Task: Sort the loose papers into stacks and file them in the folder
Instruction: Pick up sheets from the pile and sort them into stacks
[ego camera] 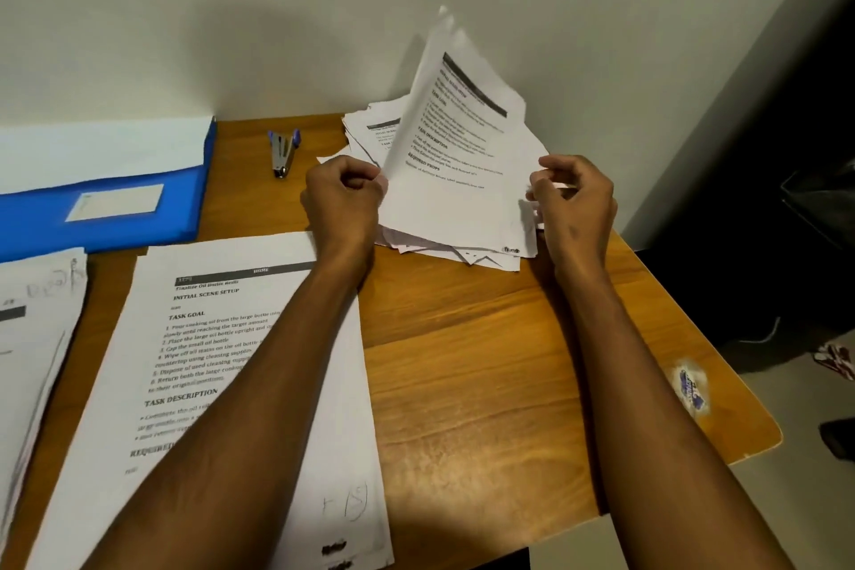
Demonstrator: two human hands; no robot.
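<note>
Your left hand (344, 194) pinches the raised sheet (455, 143); right hand (576, 204) curled at its 3 o'clock edge, grip unclear. Risk: dragging the loose pile (444, 245) off the bench (486, 361).

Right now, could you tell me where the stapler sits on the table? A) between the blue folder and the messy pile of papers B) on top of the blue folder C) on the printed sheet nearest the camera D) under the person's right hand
A: the stapler lies on bare wood, with the blue folder to its left and the messy pile of papers to its right.
</note>
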